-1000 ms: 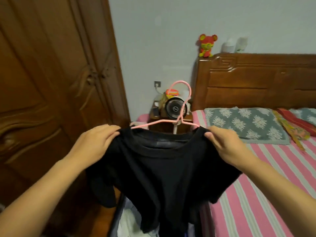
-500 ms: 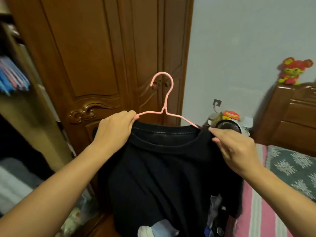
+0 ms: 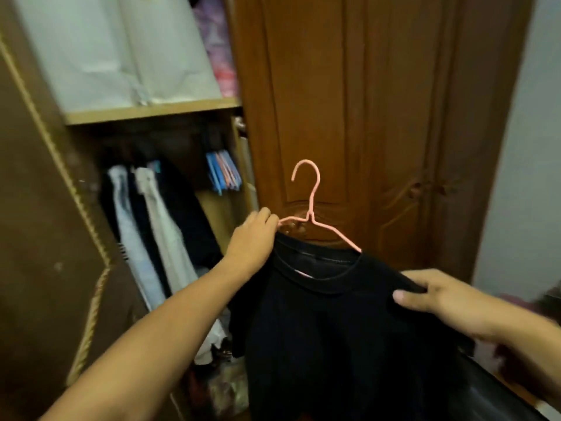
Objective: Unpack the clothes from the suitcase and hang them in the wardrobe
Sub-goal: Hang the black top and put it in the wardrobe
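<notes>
A black T-shirt (image 3: 334,329) hangs on a pink wire hanger (image 3: 312,208) in front of me, hook pointing up. My left hand (image 3: 255,238) grips the shirt's left shoulder together with the hanger's arm. My right hand (image 3: 440,299) pinches the right shoulder of the shirt, thumb on the front. The open wardrobe (image 3: 151,112) lies to the left, with several garments (image 3: 158,232) hanging below its shelf. The suitcase's dark edge (image 3: 498,393) shows at the lower right.
A shut brown wardrobe door (image 3: 379,117) stands straight behind the hanger. An open door panel (image 3: 39,238) fills the left edge. Blue and orange spare hangers (image 3: 223,174) hang on the rail's right end. White bags (image 3: 121,50) sit on the upper shelf.
My view has swung left from the bed to the open wardrobe. Both hands carried the shirt on its hanger along, and the hanger now tilts down to the right.
</notes>
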Demonstrator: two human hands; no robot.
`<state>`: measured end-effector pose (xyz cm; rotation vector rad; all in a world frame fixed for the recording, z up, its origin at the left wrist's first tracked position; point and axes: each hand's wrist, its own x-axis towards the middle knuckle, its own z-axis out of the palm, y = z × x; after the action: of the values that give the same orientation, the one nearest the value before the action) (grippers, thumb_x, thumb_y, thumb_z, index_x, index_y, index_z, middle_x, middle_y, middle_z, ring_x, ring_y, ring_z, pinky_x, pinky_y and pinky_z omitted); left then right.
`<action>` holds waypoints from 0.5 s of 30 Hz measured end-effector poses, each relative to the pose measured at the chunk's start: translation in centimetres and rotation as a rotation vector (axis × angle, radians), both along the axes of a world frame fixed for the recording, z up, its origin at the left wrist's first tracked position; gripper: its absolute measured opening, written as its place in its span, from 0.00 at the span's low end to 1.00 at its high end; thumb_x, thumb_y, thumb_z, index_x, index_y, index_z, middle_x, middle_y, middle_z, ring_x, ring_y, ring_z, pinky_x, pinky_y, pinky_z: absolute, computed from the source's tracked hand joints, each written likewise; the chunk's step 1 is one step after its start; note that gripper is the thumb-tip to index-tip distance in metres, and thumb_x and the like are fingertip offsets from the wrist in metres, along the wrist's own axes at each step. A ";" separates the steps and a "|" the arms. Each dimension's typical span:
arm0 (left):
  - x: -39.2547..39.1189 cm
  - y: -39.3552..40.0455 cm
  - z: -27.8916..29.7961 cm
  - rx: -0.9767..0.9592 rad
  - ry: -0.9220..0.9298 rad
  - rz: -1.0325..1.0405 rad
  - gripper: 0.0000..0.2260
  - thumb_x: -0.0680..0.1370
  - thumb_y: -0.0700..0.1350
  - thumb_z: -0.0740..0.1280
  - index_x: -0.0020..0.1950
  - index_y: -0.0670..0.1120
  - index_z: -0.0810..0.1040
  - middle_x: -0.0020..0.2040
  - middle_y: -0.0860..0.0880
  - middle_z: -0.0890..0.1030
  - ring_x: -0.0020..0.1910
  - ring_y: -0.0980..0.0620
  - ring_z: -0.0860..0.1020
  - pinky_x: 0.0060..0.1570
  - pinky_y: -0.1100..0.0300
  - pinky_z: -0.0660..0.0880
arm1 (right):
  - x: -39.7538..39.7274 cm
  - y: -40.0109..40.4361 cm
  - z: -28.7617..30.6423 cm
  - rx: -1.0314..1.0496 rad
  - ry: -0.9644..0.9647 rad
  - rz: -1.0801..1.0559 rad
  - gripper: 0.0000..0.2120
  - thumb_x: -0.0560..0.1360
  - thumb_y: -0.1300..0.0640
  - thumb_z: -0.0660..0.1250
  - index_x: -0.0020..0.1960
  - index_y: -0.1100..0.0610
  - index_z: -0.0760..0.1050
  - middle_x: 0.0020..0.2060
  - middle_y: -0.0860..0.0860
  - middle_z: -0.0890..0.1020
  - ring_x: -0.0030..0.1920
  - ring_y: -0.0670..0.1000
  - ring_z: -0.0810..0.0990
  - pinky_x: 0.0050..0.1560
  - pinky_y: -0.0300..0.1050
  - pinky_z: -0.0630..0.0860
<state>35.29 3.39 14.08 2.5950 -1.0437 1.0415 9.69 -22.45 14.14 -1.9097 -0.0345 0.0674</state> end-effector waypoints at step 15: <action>18.6 9.0 8.1 -0.284 0.494 0.260 0.26 0.82 0.51 0.61 0.79 0.55 0.60 0.76 0.44 0.58 0.74 0.39 0.59 0.72 0.45 0.65 | 22.9 13.0 7.2 -0.438 -0.526 -0.236 0.29 0.80 0.72 0.58 0.70 0.43 0.74 0.63 0.40 0.76 0.68 0.45 0.73 0.69 0.38 0.70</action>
<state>53.92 12.38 22.16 2.5854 -0.4206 0.4915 32.54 -9.50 21.35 -2.3049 -0.1587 -0.6340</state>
